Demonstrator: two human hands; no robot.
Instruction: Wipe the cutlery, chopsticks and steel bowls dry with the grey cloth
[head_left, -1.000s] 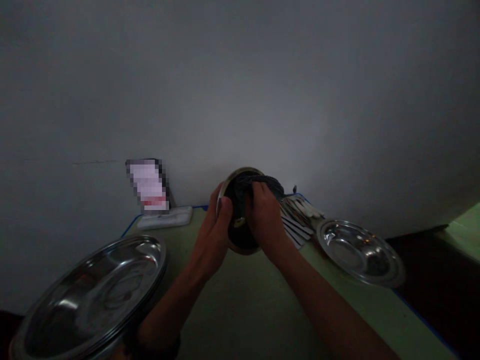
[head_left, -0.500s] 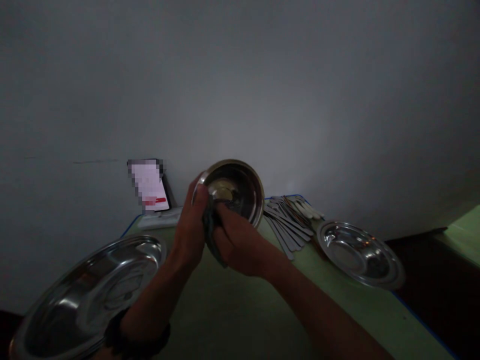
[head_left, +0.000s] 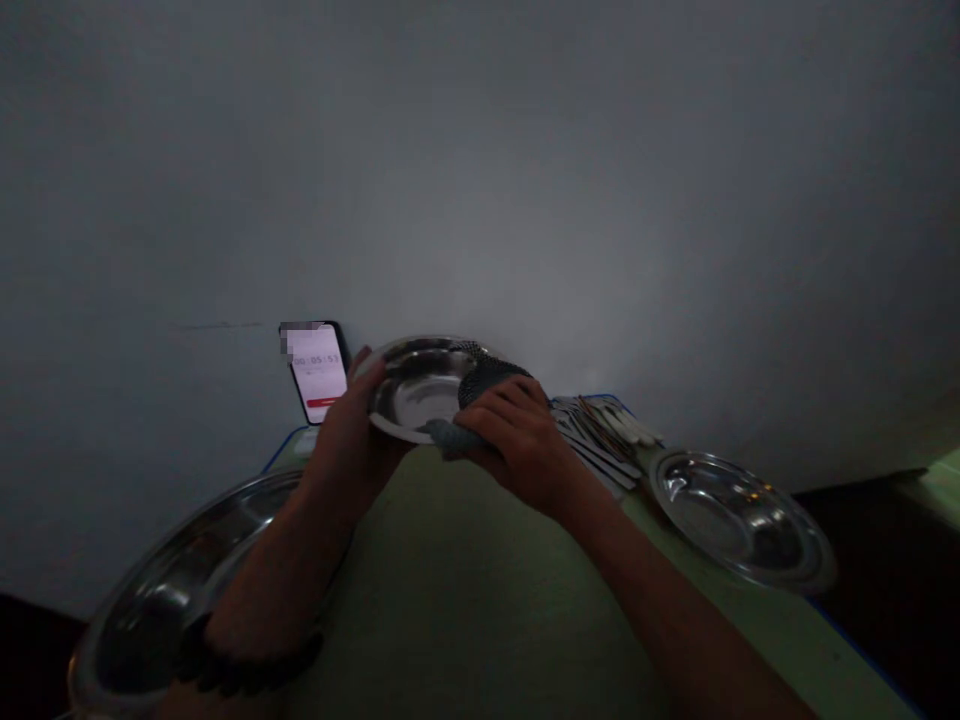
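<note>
I hold a small steel bowl [head_left: 411,385] above the green table [head_left: 457,590], its mouth turned up and toward me. My left hand [head_left: 346,440] grips the bowl's left rim, thumb on the edge. My right hand [head_left: 517,440] is closed on a dark cloth [head_left: 480,378] that drapes over the bowl's right rim, with a fold of it hanging below the rim.
A large steel dish [head_left: 161,600] sits at the near left under my left forearm. A steel plate [head_left: 739,515] lies at the right. Several flat utensils [head_left: 600,430] are piled by the wall. A lit phone [head_left: 319,368] leans against the wall.
The bowl has tipped from facing me to nearly level. The cloth and my right hand moved from the lower left rim to the right rim. The view shifted slightly right.
</note>
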